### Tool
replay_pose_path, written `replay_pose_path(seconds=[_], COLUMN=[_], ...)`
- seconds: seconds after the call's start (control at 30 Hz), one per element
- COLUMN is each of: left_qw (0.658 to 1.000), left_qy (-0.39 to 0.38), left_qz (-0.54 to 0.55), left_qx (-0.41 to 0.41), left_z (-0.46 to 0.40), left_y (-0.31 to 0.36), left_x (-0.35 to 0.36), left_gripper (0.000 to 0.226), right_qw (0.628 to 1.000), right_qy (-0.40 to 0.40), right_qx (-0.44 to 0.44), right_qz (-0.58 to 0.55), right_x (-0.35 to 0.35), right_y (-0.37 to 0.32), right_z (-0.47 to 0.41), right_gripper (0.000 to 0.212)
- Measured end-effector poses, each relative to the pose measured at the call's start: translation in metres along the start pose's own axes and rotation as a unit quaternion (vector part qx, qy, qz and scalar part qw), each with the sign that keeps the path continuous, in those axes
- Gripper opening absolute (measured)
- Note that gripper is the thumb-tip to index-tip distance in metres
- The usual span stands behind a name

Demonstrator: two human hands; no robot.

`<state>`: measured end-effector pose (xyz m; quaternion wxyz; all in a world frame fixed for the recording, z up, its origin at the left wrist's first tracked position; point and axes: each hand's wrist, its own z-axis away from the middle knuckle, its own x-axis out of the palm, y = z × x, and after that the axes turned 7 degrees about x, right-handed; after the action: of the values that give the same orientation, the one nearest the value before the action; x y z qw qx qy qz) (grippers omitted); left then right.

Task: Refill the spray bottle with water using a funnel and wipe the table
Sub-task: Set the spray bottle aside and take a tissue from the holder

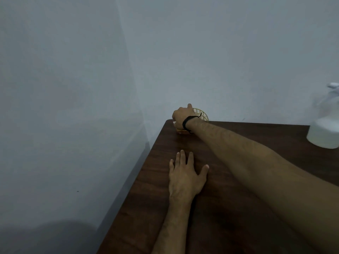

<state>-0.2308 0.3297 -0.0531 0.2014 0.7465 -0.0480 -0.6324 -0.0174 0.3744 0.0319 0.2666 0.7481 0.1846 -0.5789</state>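
Note:
A dark wooden table (238, 208) fills the lower right of the head view. My left hand (185, 176) lies flat on it, palm down, fingers spread, holding nothing. My right hand (182, 115), with a black band at the wrist, reaches across to the far left corner and grips a small yellow mesh basket (202, 115). The hand hides most of the basket, and what is inside it cannot be seen. A white spray bottle (324, 129) stands at the right edge of the view, partly cut off, far from both hands.
Grey walls meet in a corner just behind the table's far left corner. The table's left edge runs diagonally down toward the bottom of the view, with a dim gap and floor beside it.

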Motion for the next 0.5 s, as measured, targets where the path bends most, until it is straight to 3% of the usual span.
replay_pose_path(seconds=[0.17, 0.27, 0.4, 0.5], left_qw=[1.000, 1.000, 1.000, 1.000], left_qy=[-0.001, 0.003, 0.000, -0.011], left_qz=[0.004, 0.005, 0.010, 0.010], left_qx=[-0.003, -0.003, -0.001, -0.003], left_z=[0.000, 0.000, 0.001, 0.000], left_y=[0.000, 0.000, 0.001, 0.001], left_x=[0.000, 0.000, -0.002, -0.003], left_gripper=[0.081, 0.080, 0.081, 0.081], right_qw=[0.989, 0.956, 0.855, 0.777], right_qy=[0.076, 0.134, 0.162, 0.189], right_qx=[0.034, 0.073, 0.121, 0.144], right_qz=[-0.123, -0.252, -0.477, -0.583], right_x=[0.007, 0.002, -0.008, -0.017], right_y=[-0.003, 0.002, 0.020, 0.034], right_z=[-0.002, 0.002, 0.008, 0.011], right_gripper=[0.018, 0.019, 0.010, 0.012])
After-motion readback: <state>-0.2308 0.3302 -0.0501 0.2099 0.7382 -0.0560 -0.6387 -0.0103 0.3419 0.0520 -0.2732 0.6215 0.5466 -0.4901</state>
